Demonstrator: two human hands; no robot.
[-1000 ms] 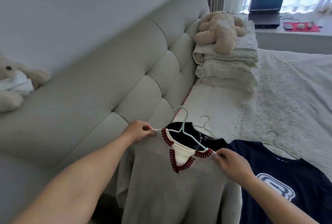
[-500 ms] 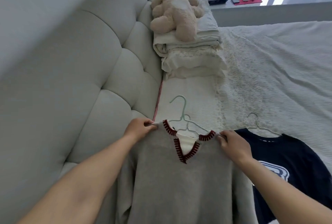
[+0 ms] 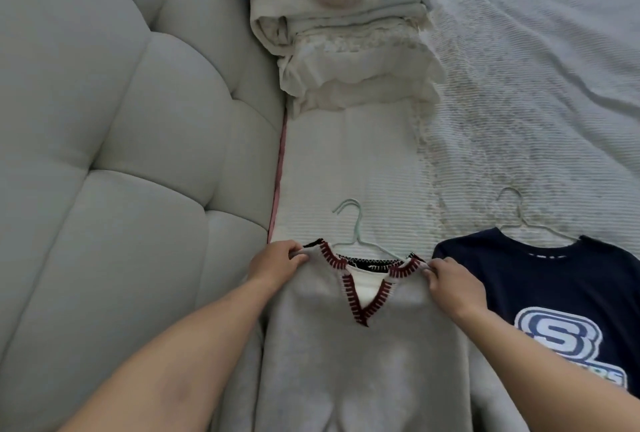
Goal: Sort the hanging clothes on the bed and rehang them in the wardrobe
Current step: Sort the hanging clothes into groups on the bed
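Grey knit V-neck sweater with dark red stitched collar [image 3: 360, 355], held up a second ago, now lies flat on the white ribbed bed cover [image 3: 519, 126] over a black garment, left hand [image 3: 277, 263] and right hand [image 3: 450, 281] still pinching its shoulders: sorting continues, rehanging pending.

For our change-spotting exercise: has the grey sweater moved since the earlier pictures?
Yes. The grey sweater has shifted toward the folded blankets, covering more of the black garment beneath.
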